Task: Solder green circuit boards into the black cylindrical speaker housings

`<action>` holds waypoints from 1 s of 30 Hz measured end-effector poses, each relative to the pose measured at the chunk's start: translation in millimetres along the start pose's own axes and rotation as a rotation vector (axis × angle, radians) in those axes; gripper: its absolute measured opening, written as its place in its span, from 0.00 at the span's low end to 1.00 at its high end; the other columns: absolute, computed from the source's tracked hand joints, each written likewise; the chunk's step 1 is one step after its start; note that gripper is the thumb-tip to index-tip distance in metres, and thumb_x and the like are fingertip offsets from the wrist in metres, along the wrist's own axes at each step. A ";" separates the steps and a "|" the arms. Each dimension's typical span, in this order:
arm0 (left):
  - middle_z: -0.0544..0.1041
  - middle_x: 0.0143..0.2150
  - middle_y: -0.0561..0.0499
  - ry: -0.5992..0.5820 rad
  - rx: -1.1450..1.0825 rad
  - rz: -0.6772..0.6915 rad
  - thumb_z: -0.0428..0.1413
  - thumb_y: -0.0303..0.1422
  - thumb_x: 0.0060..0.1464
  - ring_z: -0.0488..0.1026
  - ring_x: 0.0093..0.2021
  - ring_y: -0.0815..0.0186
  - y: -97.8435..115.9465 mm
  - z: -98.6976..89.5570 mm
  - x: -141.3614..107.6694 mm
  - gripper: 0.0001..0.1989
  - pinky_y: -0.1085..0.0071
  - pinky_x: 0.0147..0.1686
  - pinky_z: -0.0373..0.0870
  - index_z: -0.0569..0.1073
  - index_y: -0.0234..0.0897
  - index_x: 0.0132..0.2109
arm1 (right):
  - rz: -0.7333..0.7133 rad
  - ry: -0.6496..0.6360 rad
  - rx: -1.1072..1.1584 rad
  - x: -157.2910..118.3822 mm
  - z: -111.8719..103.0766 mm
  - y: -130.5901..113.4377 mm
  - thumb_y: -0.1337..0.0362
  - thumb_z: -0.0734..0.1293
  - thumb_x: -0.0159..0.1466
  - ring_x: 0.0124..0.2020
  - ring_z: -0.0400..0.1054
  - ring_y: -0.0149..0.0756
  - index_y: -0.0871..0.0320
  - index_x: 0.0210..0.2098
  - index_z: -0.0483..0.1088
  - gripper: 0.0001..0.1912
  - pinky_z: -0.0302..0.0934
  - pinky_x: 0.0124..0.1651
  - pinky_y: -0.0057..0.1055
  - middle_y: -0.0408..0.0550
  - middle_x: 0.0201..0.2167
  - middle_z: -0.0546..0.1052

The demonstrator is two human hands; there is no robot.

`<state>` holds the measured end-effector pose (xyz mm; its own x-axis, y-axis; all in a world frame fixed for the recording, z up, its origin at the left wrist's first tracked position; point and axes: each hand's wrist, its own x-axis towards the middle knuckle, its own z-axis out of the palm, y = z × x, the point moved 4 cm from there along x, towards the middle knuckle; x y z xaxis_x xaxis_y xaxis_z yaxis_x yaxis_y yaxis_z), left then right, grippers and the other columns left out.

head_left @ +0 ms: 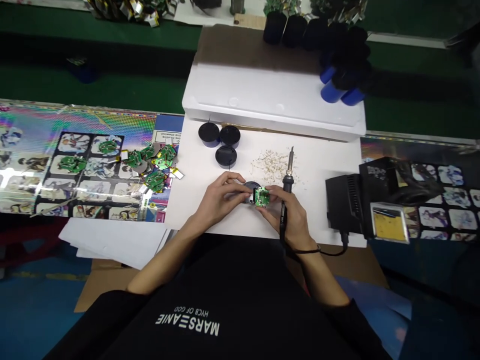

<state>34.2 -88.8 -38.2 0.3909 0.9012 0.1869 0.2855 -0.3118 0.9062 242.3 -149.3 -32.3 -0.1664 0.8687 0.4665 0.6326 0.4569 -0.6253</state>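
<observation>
My left hand (221, 197) grips a round black puck-shaped housing (249, 192) with a small green circuit board (261, 197) on it, and the fingers hide part of the housing. My right hand (290, 217) wraps around the black handle of a soldering iron (287, 182), with its metal tip pointing up and away from the board. The fingertips of my right hand touch the edge of the board. Both hands rest over a white sheet (322, 170), and a black cable runs from the iron past my right wrist.
Pale solder scraps (273, 167) lie beyond the hands. Several black round caps (226, 156) stand to the left of them. Green boards (155, 162) lie heaped on a printed sheet at left. A black soldering station (347, 200) and a white foam slab (270, 95) are nearby.
</observation>
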 end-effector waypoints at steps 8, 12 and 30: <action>0.84 0.40 0.46 0.024 -0.457 -0.321 0.68 0.40 0.61 0.80 0.38 0.64 -12.5 12.1 -8.4 0.12 0.69 0.38 0.75 0.84 0.36 0.44 | -0.080 0.020 0.022 5.4 17.7 -4.9 0.66 0.77 0.67 0.47 0.80 0.46 0.52 0.64 0.67 0.29 0.78 0.48 0.43 0.56 0.52 0.82; 0.83 0.38 0.48 0.045 -0.513 -0.346 0.69 0.40 0.60 0.79 0.37 0.66 -15.3 15.5 -9.9 0.11 0.70 0.37 0.74 0.83 0.37 0.43 | -0.111 0.024 -0.052 10.3 19.3 -5.8 0.63 0.79 0.65 0.43 0.77 0.48 0.50 0.62 0.69 0.29 0.75 0.46 0.45 0.50 0.44 0.84; 0.76 0.40 0.49 0.084 -0.354 -0.140 0.68 0.37 0.62 0.71 0.35 0.68 -12.9 14.7 -7.0 0.06 0.69 0.33 0.65 0.83 0.40 0.41 | 0.268 0.164 0.313 16.9 27.6 -7.4 0.67 0.74 0.69 0.44 0.80 0.40 0.48 0.51 0.69 0.15 0.73 0.53 0.44 0.42 0.41 0.82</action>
<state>40.6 -95.5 -56.8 0.2926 0.9538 0.0687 0.0054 -0.0735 0.9973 213.9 -132.7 -37.1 0.1103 0.9342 0.3394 0.3730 0.2776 -0.8853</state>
